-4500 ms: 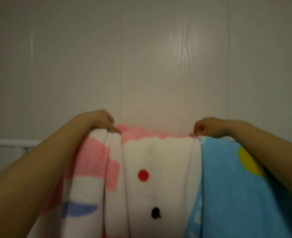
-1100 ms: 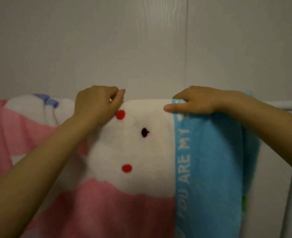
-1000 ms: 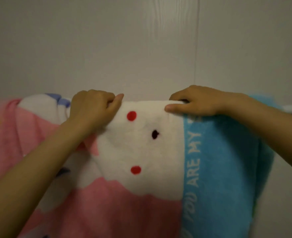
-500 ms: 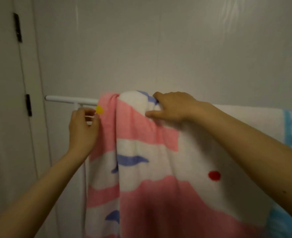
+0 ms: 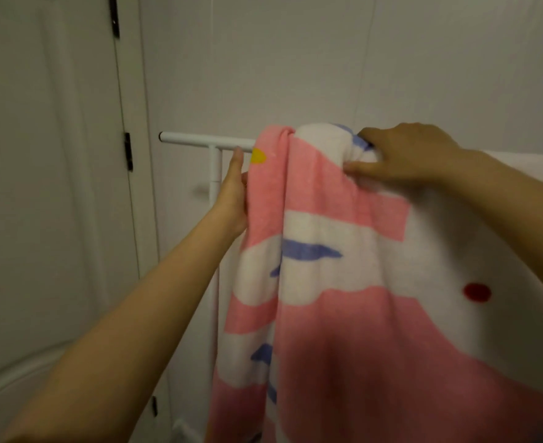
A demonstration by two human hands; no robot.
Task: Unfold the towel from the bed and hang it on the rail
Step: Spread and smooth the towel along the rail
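Both hands have shifted to the towel's (image 5: 343, 282) bunched left end on the rail (image 5: 199, 142): your right hand (image 5: 404, 158) clamps the fold, your left hand (image 5: 235, 193) pinches the edge. Spreading remains.

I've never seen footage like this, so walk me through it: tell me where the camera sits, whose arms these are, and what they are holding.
There is no machine here. The one picture comes from a camera worn on a person's head, looking forward and down, so the two bare arms reaching in are the wearer's own.

A pink and white striped fleece towel with blue marks and a red dot is draped over a white metal rail in front of a pale wall. The left hand grips the towel's left edge just below the rail. The right hand pinches a bunched fold at the top with its fingers. A white door stands at the left.
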